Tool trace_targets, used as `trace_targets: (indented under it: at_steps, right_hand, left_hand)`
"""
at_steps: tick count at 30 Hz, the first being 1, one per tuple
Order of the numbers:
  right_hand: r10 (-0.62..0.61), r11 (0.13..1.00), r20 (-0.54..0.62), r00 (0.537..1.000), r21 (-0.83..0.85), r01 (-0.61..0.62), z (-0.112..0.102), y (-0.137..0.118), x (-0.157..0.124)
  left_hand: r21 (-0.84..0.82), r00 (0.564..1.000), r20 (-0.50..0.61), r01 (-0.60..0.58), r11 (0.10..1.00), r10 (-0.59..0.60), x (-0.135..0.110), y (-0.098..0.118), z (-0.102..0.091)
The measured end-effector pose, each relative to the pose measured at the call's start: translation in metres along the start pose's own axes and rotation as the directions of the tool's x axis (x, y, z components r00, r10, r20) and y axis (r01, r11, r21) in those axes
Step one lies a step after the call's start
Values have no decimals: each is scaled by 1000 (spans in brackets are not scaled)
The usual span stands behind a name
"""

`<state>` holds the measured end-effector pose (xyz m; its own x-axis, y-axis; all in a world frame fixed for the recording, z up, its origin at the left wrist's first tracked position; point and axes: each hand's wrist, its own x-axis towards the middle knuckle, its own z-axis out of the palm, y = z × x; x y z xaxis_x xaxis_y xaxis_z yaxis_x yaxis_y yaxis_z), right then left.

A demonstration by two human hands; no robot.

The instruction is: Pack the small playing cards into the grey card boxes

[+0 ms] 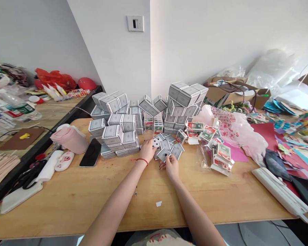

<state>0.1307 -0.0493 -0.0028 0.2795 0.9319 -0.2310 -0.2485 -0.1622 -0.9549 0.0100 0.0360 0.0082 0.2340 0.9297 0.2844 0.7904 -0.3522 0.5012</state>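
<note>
In the head view, my left hand (147, 150), with a red cord at its wrist, has its fingers closed at the edge of a face-up playing card (157, 142). Close by on the right, my right hand (170, 166) pinches a grey-backed playing card (164, 155) between thumb and fingers. Some of its fingers are curled under and partly hidden. Loose grey-backed cards (178, 149) lie spread just beyond both hands. Behind them rise stacked grey-patterned blocks (113, 135), with more blocks (187, 94) piled at the right. Card boxes (157, 123) stand between the stacks.
Opened red-and-green card boxes (222, 155) lie to the right, near a plastic bag (248, 133) and a white power strip (279, 189). A black phone (90, 152), pink roll (69, 139) and white mouse (64, 161) are at left. A paper scrap (158, 204) lies in front.
</note>
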Motion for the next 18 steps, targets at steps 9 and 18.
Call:
trace_targets:
  at_steps: [9, 18]
  right_hand:
    - [-16, 1000, -22, 1000, 16, 17, -1, 0, -1]
    - [-66, 981, -32, 997, 182, 71, -4, 0, 4]
  left_hand:
    - [-77, 995, -93, -35, 996, 28, -5, 11, -21]
    - [-431, 962, -60, 214, 877, -265, -37, 19, -35]
